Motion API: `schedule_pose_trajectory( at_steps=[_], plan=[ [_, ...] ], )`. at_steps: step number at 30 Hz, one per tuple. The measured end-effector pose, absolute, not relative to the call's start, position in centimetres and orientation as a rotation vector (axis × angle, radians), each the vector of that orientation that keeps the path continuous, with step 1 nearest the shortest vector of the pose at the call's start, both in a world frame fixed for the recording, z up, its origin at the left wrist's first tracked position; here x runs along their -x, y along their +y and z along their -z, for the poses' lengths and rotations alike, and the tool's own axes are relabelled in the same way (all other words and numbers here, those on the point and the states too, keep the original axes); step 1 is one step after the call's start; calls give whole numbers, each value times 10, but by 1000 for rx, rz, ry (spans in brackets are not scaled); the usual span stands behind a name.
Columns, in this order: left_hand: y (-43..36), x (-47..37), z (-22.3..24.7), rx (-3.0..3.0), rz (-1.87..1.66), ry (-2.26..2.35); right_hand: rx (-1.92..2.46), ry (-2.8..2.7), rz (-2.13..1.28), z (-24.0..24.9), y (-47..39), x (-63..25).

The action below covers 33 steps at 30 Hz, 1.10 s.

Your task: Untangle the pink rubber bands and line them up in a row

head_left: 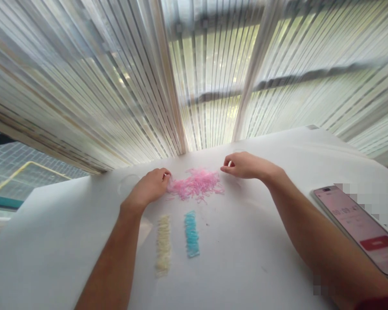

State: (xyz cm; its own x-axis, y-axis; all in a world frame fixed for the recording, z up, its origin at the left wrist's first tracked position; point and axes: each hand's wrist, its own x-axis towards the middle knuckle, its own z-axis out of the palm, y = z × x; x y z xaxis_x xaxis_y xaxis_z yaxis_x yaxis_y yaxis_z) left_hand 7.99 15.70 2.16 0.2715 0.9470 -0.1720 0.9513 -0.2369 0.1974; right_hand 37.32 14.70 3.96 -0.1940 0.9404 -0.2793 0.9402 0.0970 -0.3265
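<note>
A loose pile of small, thin pink strands (197,184) lies on the white table between my two hands. My left hand (153,185) is at the pile's left edge, its fingers curled together against the strands; whatever they may hold is hidden. Just right of the pile, my right hand (241,165) has thumb and fingertips drawn into a pinch, and anything between them is too small to make out. Nearer to me, pale yellow strands (163,245) are laid side by side in a narrow column. A shorter column of blue strands (192,234) lies to its right.
A phone (358,228) showing a running-time display lies on the table (245,258) at the right, beside my right forearm. Faint clear round objects (128,184) stand behind my hands. Striped curtains (210,77) hang along the table's far edge before a window.
</note>
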Motion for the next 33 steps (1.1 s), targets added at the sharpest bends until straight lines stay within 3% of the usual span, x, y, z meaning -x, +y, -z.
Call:
schedule_pose_trajectory(
  at_steps=[11, 14, 17, 21, 24, 33],
  plan=[
    [149, -99, -23, -2261, -189, 1507, 1584, -2355, -846, -31, 142, -338],
    [148, -88, -33, -2269, -182, 1626, 1714, -2326, -743, -40, 142, -350],
    [145, -78, -40, -2238, 40, 1677, 1980, -2346, -686, -49, 141, -372],
    [140, -74, -38, -2161, 245, 1672, 2199, -2329, -993, -50, 140, -395],
    [139, -73, -35, -2115, 289, 1706, 2220, -2312, -1129, -45, 141, -396],
    [137, -75, -44, -1968, 334, 1801, 2110, -2451, -1015, -41, 141, -383]
  ],
)
